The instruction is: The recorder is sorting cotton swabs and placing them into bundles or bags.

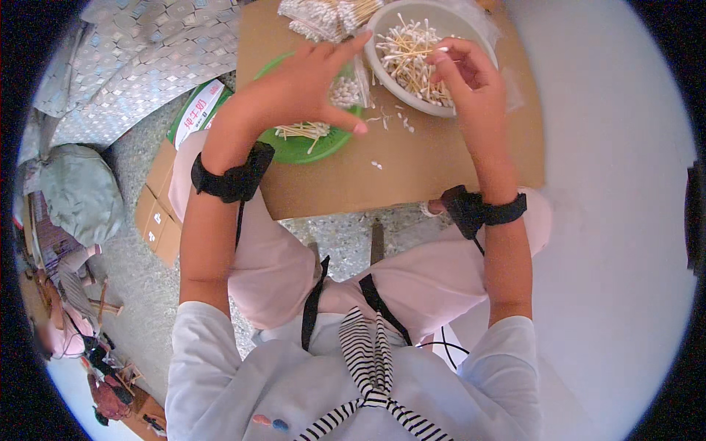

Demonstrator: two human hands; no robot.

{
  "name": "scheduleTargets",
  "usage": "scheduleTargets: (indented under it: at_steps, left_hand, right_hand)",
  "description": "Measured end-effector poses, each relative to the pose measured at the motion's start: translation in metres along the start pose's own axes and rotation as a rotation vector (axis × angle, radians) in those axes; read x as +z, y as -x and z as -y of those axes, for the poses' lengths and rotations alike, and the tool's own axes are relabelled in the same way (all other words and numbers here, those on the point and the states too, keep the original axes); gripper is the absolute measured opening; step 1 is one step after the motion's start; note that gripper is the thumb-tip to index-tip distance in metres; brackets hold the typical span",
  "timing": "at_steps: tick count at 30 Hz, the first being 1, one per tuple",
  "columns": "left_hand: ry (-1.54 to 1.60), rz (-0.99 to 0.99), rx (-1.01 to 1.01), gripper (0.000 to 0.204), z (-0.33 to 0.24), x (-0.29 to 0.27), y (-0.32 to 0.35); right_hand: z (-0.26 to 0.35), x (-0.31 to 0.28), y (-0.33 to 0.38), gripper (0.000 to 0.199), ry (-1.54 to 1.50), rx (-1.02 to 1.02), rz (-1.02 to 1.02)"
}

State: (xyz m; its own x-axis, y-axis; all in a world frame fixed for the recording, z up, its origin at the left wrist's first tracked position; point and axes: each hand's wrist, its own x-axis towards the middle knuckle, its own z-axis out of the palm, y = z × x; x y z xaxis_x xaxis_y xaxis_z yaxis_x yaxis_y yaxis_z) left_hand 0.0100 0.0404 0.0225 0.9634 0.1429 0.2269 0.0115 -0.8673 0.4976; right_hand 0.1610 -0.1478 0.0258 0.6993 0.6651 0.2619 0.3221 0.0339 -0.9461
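Observation:
My left hand (294,87) hovers over a round green tray (323,149), its fingers and thumb spread apart with nothing between them. Loose cotton swabs (303,131) lie in the tray, and a clear bag of cotton swabs (346,92) shows partly behind my hand. At the right, my right hand (476,77) is above a grey-white bowl (434,110) heaped with loose cotton swabs (408,44). Its thumb and forefinger pinch a cotton swab (443,50) near one white tip.
More clear bags of cotton swabs (331,16) sit at the far edge of the brown cardboard tabletop (412,165). White cotton scraps (377,165) are scattered on it. A green and white carton (198,110) stands left of the table. A white wall (610,184) borders the right side.

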Motion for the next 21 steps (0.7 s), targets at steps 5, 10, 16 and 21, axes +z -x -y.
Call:
scheduleTargets:
  at_steps: [5, 10, 16, 21]
  left_hand:
    - [-0.036, 0.109, 0.098, 0.072, 0.002, -0.008, -0.002]
    - [0.133, 0.133, 0.002, 0.068, -0.009, -0.008, -0.006]
    - [0.205, 0.095, 0.124, 0.067, -0.019, -0.006, -0.012]
    - [0.206, 0.074, 0.148, 0.068, -0.014, -0.004, -0.011]
  right_hand:
    - [-0.001, 0.012, 0.004, 0.015, 0.205, -0.092, 0.074]
    - [-0.004, 0.017, 0.007, 0.016, 0.145, -0.117, 0.134]
    - [-0.008, 0.020, 0.011, 0.017, 0.401, -0.263, 0.279]
    - [-0.003, 0.016, 0.014, 0.020, 0.486, -0.383, 0.265]
